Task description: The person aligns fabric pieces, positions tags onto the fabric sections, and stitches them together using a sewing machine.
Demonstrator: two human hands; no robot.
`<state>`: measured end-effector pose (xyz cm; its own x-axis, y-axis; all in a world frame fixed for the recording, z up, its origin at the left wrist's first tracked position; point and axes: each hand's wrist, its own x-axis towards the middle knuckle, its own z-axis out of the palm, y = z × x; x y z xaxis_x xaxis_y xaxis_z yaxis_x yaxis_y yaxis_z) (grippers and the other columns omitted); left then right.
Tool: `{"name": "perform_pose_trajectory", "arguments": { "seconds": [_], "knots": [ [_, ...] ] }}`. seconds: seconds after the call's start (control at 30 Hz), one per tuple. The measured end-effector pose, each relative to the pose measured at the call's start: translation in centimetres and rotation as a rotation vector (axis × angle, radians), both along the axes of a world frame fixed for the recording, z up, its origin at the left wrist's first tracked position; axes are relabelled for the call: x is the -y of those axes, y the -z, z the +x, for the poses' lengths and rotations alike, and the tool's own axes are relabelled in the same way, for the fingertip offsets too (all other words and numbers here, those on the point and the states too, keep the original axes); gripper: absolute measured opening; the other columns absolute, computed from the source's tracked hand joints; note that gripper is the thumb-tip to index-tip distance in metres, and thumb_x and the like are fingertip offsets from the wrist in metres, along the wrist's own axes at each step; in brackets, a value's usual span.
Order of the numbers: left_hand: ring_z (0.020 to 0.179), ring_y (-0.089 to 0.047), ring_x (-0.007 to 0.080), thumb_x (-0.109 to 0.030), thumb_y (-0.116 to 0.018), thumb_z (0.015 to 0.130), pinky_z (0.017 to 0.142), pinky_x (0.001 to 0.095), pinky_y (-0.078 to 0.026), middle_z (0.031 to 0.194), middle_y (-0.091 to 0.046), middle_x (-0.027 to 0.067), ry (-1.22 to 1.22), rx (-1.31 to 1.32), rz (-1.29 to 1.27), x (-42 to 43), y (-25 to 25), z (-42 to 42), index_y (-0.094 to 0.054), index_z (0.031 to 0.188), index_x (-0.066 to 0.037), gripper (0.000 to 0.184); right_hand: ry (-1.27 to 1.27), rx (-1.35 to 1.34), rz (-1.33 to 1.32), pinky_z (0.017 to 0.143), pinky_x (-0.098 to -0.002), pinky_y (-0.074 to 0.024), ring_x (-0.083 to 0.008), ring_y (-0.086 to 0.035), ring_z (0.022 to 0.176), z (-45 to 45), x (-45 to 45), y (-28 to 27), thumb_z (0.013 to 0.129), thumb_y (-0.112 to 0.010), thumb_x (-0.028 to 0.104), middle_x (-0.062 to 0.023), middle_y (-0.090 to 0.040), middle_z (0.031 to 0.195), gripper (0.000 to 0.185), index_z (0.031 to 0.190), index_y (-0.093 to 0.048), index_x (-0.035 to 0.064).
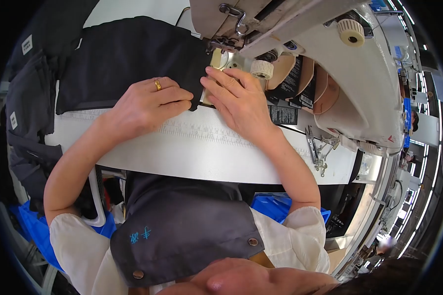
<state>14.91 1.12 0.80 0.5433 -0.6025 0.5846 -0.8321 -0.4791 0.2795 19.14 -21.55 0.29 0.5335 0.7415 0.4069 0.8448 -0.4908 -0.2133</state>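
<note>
A piece of black cloth [133, 54] lies on the white bed of a sewing machine [330, 54], its right end beside the presser foot [217, 45]. My left hand [150, 103] is on the cloth near its front edge, fingers together and bent at its right corner; the thumb is largely hidden. My right hand [241, 101] lies just right of the cloth's end, over the metal needle plate [206, 96], with its fingers stretched out and partly spread. Its fingertips are at the cloth's edge, and I see nothing gripped in it.
A printed ruler scale [197, 132] runs along the table. Tweezers and small metal parts [320, 152] lie at the right. Black printed tags [283, 115] stand under the machine arm. More dark garments [32, 108] hang at the left, and blue bins [275, 206] show below the table.
</note>
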Motion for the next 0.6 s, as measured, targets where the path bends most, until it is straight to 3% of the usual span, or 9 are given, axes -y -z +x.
{"name": "perform_pose_trajectory", "arguments": {
  "seconds": [0.03, 0.33, 0.6],
  "knots": [
    [0.078, -0.061, 0.0240, -0.002, -0.066, 0.059, 0.064, 0.0318, -0.053, 0.091, -0.063, 0.0090, -0.001, 0.007, -0.007, 0.0, 0.1, 0.3, -0.063, 0.081, 0.001, 0.023, -0.003, -0.022, -0.012, 0.083, -0.0358, -0.0428, -0.0251, -0.051, 0.101, -0.1, 0.0, -0.1, 0.073, -0.067, 0.011, -0.0012, -0.056, 0.121, 0.037, 0.109, -0.062, 0.0101],
    [0.078, -0.061, 0.0219, -0.002, -0.063, 0.060, 0.063, 0.0301, -0.052, 0.087, -0.062, 0.0054, -0.030, 0.012, -0.022, 0.1, 0.5, 2.8, -0.063, 0.081, -0.001, 0.021, -0.039, -0.026, 0.034, 0.081, -0.0333, -0.0441, -0.0228, -0.053, 0.097, -0.2, -0.1, -0.2, 0.070, -0.068, 0.008, -0.0007, -0.058, 0.116, 0.033, 0.103, -0.064, 0.0083],
    [0.082, -0.060, 0.0211, -0.002, -0.063, 0.060, 0.063, 0.0295, -0.052, 0.085, -0.061, 0.0032, -0.024, 0.058, 0.016, -0.1, 0.7, 5.1, -0.062, 0.082, -0.001, 0.022, -0.002, -0.007, 0.011, 0.062, -0.0303, -0.0517, -0.0211, -0.057, 0.089, 1.9, -0.5, -0.3, 0.074, -0.066, 0.009, 0.0000, -0.058, 0.107, 0.026, 0.100, -0.064, 0.0119]
  ]
}}
